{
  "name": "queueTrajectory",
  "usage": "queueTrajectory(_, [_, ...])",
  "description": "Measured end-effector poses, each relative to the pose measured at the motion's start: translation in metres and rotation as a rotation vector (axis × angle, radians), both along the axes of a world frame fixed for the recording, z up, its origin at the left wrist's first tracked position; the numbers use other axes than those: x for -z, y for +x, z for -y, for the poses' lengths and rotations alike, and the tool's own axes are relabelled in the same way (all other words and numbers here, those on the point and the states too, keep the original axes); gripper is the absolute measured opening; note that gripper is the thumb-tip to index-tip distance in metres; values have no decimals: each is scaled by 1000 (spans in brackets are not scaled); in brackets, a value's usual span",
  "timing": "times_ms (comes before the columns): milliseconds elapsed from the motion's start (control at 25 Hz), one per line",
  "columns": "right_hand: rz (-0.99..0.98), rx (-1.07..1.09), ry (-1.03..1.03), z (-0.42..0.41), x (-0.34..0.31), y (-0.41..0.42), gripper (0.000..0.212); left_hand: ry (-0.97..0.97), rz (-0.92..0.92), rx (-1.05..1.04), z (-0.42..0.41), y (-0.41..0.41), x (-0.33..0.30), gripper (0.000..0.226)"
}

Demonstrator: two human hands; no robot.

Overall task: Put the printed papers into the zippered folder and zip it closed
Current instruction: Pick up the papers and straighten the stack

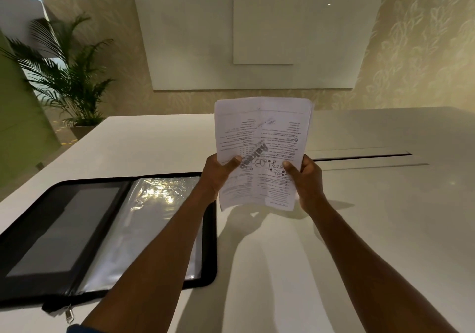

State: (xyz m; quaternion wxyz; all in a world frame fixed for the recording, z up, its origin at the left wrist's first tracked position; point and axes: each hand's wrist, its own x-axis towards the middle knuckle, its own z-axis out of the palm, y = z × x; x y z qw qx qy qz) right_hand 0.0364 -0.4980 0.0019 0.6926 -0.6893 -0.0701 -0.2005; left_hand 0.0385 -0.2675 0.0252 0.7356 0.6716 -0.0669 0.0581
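A stack of printed papers (262, 137) is held upright above the white table (359, 217), its print upside down to me. My left hand (218, 176) grips the stack's lower left edge with the thumb on the front. My right hand (304, 178) grips the lower right edge the same way. The black zippered folder (84, 235) lies open flat on the table to the left. Its right half shows shiny clear plastic sleeves, and its left half shows a dark pocket. A metal zip pull (69, 316) hangs at its near edge. My left forearm crosses over the folder's right side.
A long cable slot (359, 156) runs across the table to the right of the papers. A potted palm (64, 75) stands at the far left beyond the table. A whiteboard (205, 37) hangs on the patterned wall behind.
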Motion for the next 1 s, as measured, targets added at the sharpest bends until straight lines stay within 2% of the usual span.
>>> queueTrajectory(200, [-54, -14, -80, -1, 30, -8, 22, 102, -18, 34, -6, -8, 32, 37])
queueTrajectory(400, [-31, 9, -116, -1, 25, -2, 24, 116, 22, 39, -6, 1, 34, 33])
queueTrajectory(560, [-49, 45, -134, 4, 38, -1, 25, 204, 35, 76, -4, 7, 41, 22])
queueTrajectory(1000, [-54, 79, -100, 8, 44, 12, 13, 142, 46, 66, 3, 17, 41, 23])
